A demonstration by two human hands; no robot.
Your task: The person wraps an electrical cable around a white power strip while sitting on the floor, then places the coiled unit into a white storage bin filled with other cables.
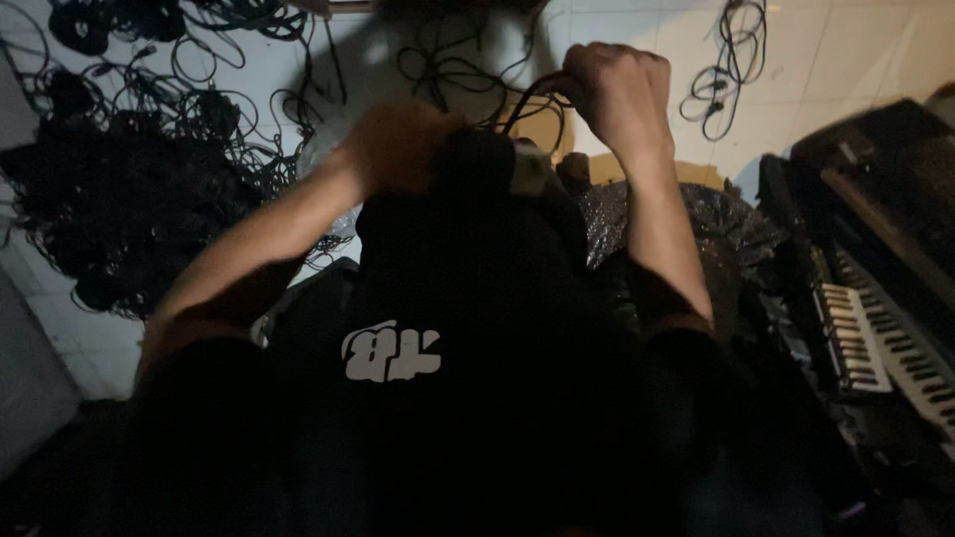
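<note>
A dark cable (532, 94) is gripped in the closed fist of the right hand (619, 91), raised so its loops hang free of the floor. The left hand (398, 147) is blurred; its fingers cannot be made out, though a black bundle (476, 164) is touched. A tangled cable heap (119, 199) lies left, keyboards (875, 338) right.
</note>
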